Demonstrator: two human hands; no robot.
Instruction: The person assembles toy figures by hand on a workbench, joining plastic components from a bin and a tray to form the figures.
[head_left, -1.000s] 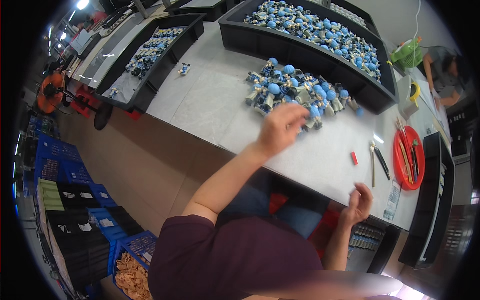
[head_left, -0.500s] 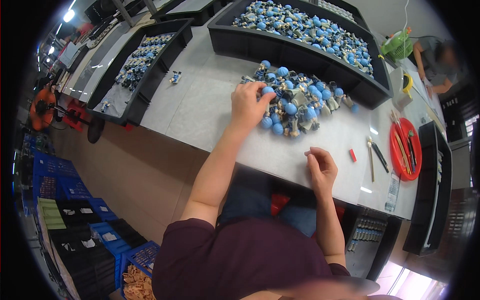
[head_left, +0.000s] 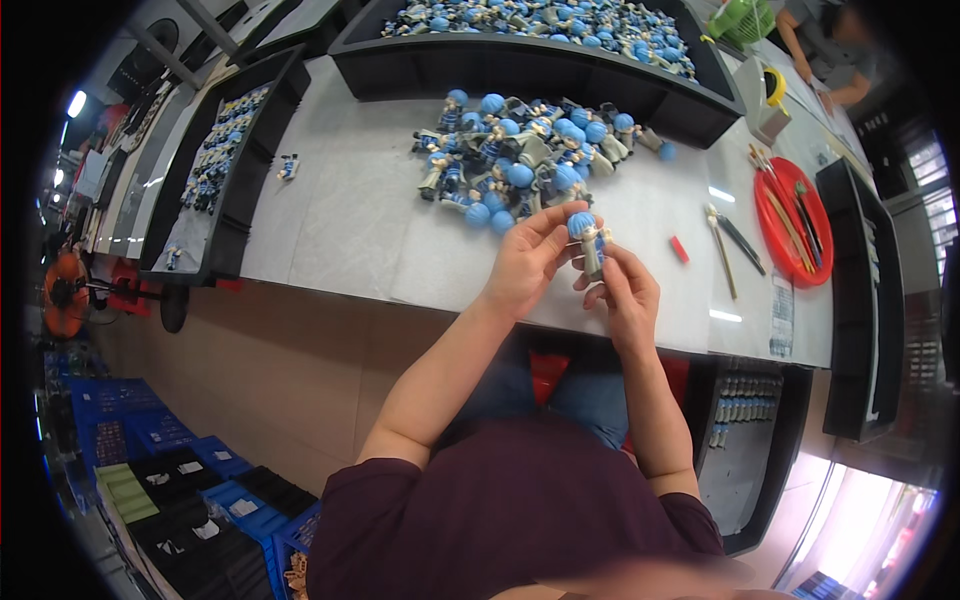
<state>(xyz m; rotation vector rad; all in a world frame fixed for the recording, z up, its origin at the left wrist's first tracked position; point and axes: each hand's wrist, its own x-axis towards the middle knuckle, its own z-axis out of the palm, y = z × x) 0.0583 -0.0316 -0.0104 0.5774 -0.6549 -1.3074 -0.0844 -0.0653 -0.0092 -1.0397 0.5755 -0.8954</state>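
Observation:
A small toy figurine (head_left: 592, 247) with a ribbed blue head and a grey-green body is held upright over the table's near edge. The fingers of my left hand (head_left: 530, 258) pinch it by the blue head. From the other side, my right hand (head_left: 632, 298) grips its lower body between thumb and fingers. Just beyond my hands lies a loose heap of similar figurines (head_left: 520, 175), tumbled in all directions. A single figurine (head_left: 288, 167) stands apart toward the left of the tabletop.
A large black bin (head_left: 530, 75) full of figurines stands behind the heap. At left, a black tray (head_left: 225, 245) holds rows of them. To the right are a red dish (head_left: 818, 262) of brushes, two loose tools (head_left: 735, 240) and a red block (head_left: 680, 249). Another person (head_left: 830, 60) works at far right.
My left hand has come back from the heap toward me with a figurine. My right hand has risen to meet it and now grips the figurine too. The view has shifted.

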